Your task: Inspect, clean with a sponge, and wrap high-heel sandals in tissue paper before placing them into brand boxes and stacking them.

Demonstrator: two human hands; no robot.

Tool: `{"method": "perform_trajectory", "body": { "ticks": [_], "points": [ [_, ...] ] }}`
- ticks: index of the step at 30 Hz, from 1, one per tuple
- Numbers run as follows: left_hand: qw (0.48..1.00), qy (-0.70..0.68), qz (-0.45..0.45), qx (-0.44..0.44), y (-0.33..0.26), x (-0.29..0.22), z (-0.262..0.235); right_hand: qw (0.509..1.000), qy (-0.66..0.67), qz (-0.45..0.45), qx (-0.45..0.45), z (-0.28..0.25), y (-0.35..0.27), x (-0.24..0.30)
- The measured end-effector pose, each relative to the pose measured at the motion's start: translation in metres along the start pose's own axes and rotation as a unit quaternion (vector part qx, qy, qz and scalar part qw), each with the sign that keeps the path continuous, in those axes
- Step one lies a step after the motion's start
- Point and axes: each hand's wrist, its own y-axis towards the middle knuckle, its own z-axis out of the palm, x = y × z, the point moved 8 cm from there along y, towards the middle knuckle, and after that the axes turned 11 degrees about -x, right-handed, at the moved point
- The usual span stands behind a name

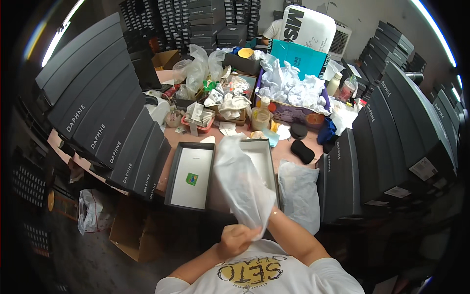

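Observation:
My left hand [239, 239] is closed on the lower edge of a white translucent bag [245, 179], close to my chest. My right forearm runs up into the bag's mouth, so my right hand is hidden by the bag and its fingers cannot be seen. The bag hangs over a dark grey shoe box [267, 164] with a pale inside. To its left lies the box lid [172, 188], inside up, with a small green packet [192, 179] on it. A second white wrapped bundle [299, 193] lies right of the box.
Tall stacks of grey shoe boxes [98, 93] flank the pink table on the left, with more boxes [391, 142] at the right. Behind stand a carton of crumpled white paper [293, 83], a bottle [262, 115], a red tray [198, 125] and a black sponge [302, 152].

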Motion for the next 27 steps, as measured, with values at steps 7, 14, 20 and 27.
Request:
{"method": "perform_trajectory", "body": {
  "ticks": [7,14,20,27],
  "points": [
    [1.000,0.024,0.007,0.007,-0.013,-0.001,0.004,0.949,-0.176,-0.248,0.084,0.022,0.033,0.023],
    [0.839,-0.128,-0.331,-0.413,0.025,0.122,-0.104,0.776,-0.415,-0.415,0.232,0.090,0.016,0.095],
    [0.857,-0.083,-0.331,-0.385,0.018,0.106,-0.128,0.681,-0.522,-0.363,0.364,0.050,-0.041,0.151],
    [0.940,0.110,-0.274,-0.168,0.021,0.059,-0.125,0.756,-0.401,-0.456,0.243,0.068,-0.031,0.192]
  ]
}}
